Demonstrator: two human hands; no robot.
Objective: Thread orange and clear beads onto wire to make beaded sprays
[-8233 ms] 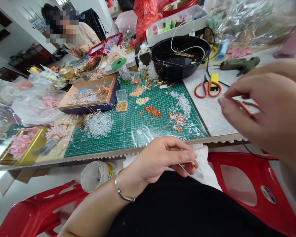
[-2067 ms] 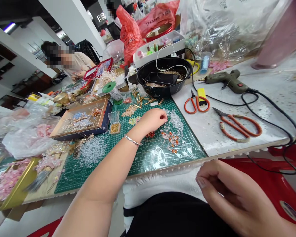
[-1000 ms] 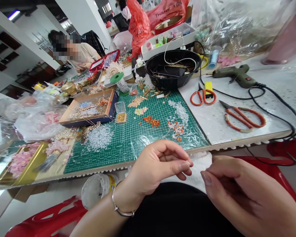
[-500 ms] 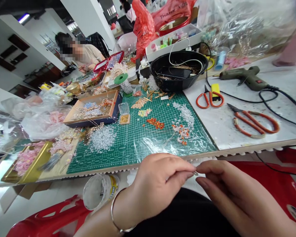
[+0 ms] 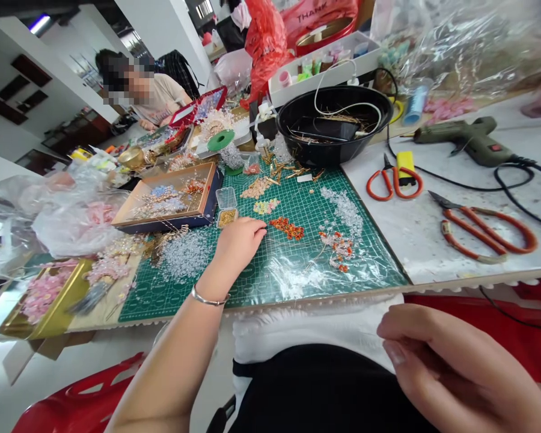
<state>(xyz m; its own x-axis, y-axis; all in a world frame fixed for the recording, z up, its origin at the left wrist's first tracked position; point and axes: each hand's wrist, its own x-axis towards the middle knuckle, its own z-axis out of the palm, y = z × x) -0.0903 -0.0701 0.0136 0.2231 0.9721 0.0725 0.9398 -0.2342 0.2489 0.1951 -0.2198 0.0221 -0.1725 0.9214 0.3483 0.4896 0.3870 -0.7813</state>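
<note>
My left hand (image 5: 240, 243), a silver bangle on its wrist, reaches over the green cutting mat (image 5: 252, 282). Its thumb and forefinger are pinched together just left of a small pile of orange beads (image 5: 287, 228); whatever lies between the fingertips is hidden. Low at the right, off the table edge, my right hand (image 5: 451, 361) is closed with curled fingers. Anything in that grip is too small or covered to make out. Pale yellow-green beads (image 5: 267, 207) and a small clear box of gold beads (image 5: 227, 218) lie beyond my left hand.
Clear beads (image 5: 184, 252) are heaped on the left. A cardboard box (image 5: 171, 201) holds finished-looking sprays. Behind stands a black bowl (image 5: 329, 153). To the right lie orange-handled scissors (image 5: 487, 231), smaller snips (image 5: 393, 180) and a glue gun (image 5: 473, 141) with its cord. A person sits across the table.
My left hand has parted from my right and moved forward and left onto the mat, beside the orange beads. The right hand stays low and has shifted slightly right. The view has turned a little.
</note>
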